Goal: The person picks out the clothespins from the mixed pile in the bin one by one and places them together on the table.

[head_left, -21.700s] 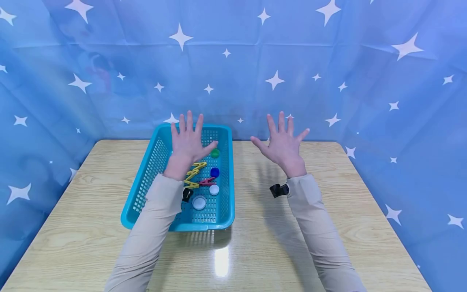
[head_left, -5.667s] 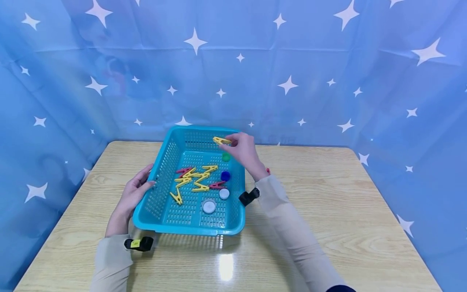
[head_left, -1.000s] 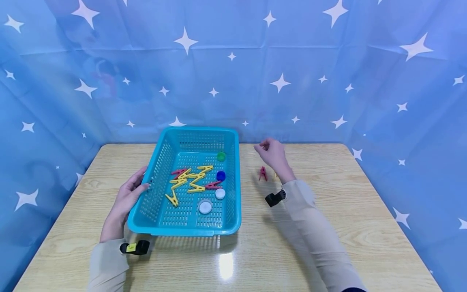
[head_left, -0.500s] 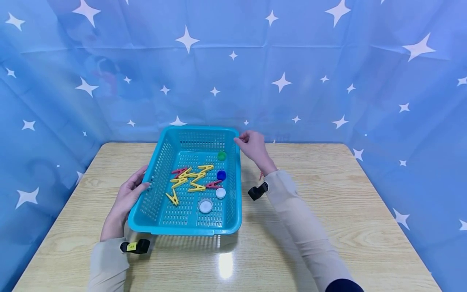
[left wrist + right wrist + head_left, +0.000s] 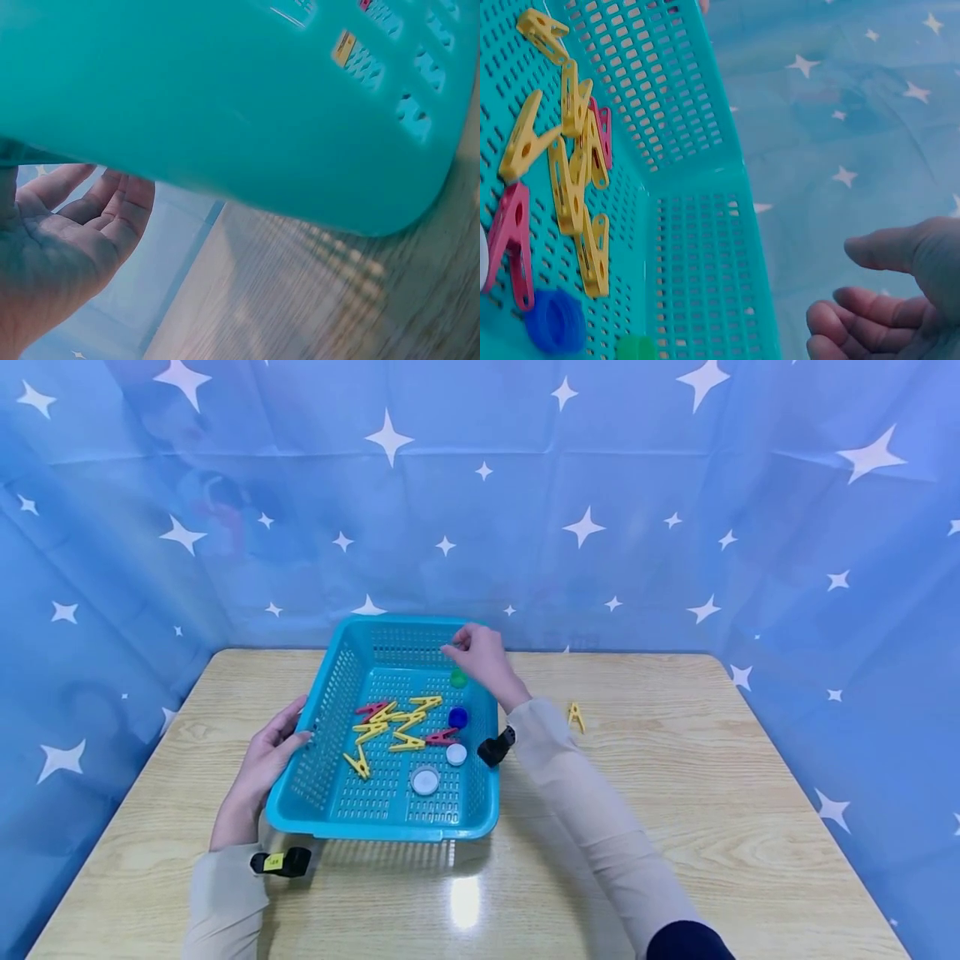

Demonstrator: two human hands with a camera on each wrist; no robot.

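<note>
My left hand grips the left rim of a turquoise perforated basket, thumb on the rim and fingers beyond it. Over the basket's far right corner hovers my right hand; in the right wrist view its thumb and bent fingers stand apart, nothing between them. Several yellow clothespins lie in the basket with two red clothespins. Along its right side are a green cap, a blue cap, a small white cap and a wider whitish cap.
A yellow clothespin stands on the wooden table right of the basket. My right sleeve crosses the table there. A blue curtain with white stars hangs behind the table.
Earlier my right hand held a yellow clothespin over the basket; one now stands on the table. Since then it moved left over the basket, its sleeve hiding the red clothespin's spot. My left hand stayed.
</note>
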